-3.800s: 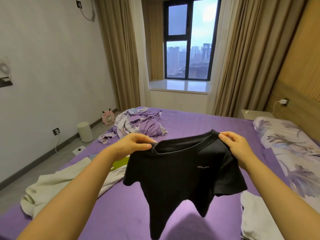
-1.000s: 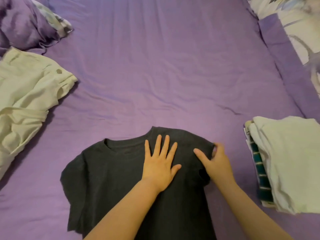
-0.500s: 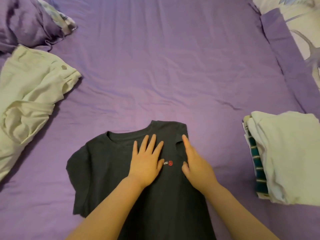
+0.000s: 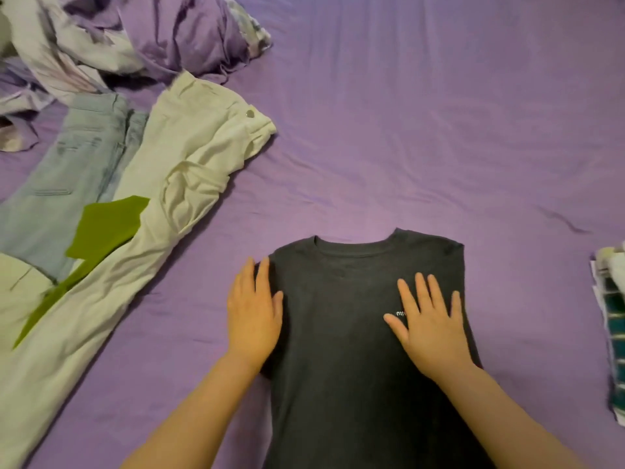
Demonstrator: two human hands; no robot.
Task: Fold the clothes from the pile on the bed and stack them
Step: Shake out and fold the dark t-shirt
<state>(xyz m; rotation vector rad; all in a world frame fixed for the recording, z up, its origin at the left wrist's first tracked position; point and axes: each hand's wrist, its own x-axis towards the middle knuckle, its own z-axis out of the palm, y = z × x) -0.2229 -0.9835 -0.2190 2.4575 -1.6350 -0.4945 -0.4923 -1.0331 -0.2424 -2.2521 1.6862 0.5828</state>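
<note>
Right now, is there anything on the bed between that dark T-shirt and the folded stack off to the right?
Nothing visible. Only bare purple sheet lies between the dark T-shirt and the folded stack at the right edge. Both hands, left hand and right hand, rest flat on the shirt.

T-shirt (image 4: 355, 316) on bed (image 4: 406, 130), trousers (image 4: 189, 170) to its left, folded stack (image 4: 612, 333) right

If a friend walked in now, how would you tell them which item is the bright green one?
Start at the purple bedsheet and look left, to the loose clothes beside the dark grey T-shirt. The flat bright green cloth lies between the pale blue jeans and the cream trousers. It alone is vivid green, with sharp straight edges.
</note>
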